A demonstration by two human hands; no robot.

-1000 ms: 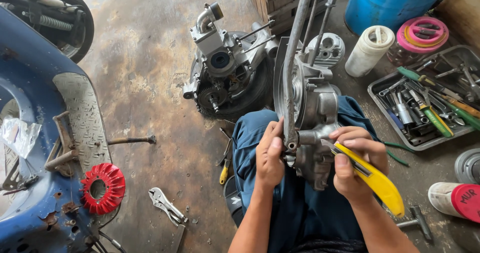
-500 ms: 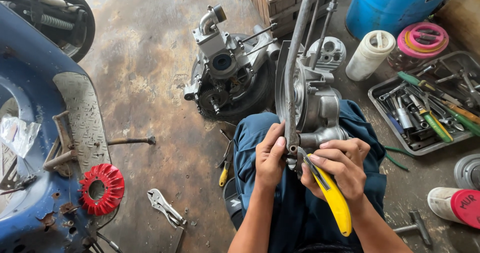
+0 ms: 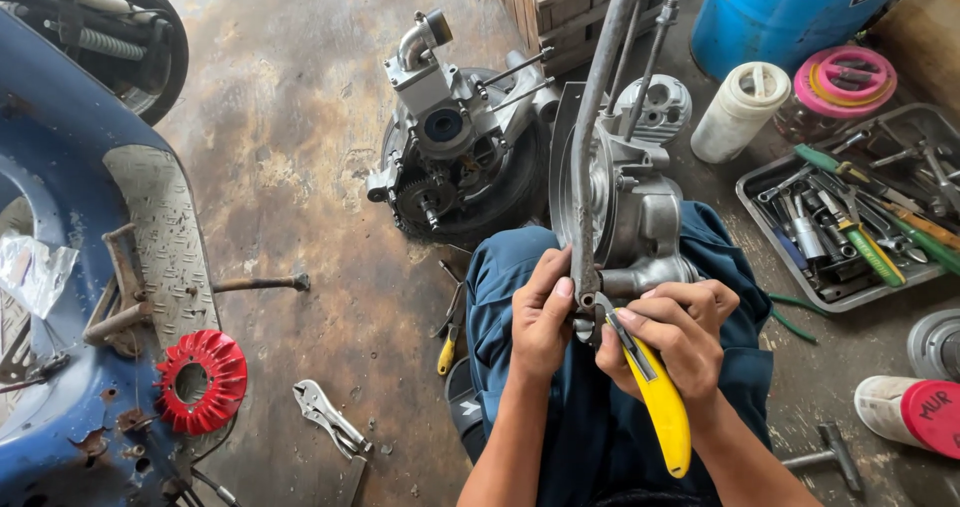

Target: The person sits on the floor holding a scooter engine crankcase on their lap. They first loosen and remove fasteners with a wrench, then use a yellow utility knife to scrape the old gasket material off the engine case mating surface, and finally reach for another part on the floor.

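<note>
A grey metal engine casing (image 3: pixel 640 217) with a long curved lever (image 3: pixel 600 107) rests on my lap, over blue trousers (image 3: pixel 590 427). My left hand (image 3: pixel 540 322) clasps the lower end of the lever, thumb pressed against it. My right hand (image 3: pixel 672 342) grips yellow-handled pliers (image 3: pixel 655 402), their jaws set at the lever's bottom end, right beside my left thumb. The pliers' handle points down toward my body.
A second engine block (image 3: pixel 450 157) sits on the stained concrete floor ahead. Blue scooter body (image 3: pixel 90 267) with a red fan (image 3: pixel 200 379) lies left. Locking pliers (image 3: pixel 325 417) lie on the floor. A tool tray (image 3: pixel 860 227), white bottle (image 3: pixel 738 112), blue drum (image 3: pixel 790 7) and wooden crate (image 3: pixel 560 2) stand right.
The pliers' handle has swung from pointing out to the right to pointing down toward me. My right hand shifted slightly left along with it. My left hand stays on the lever.
</note>
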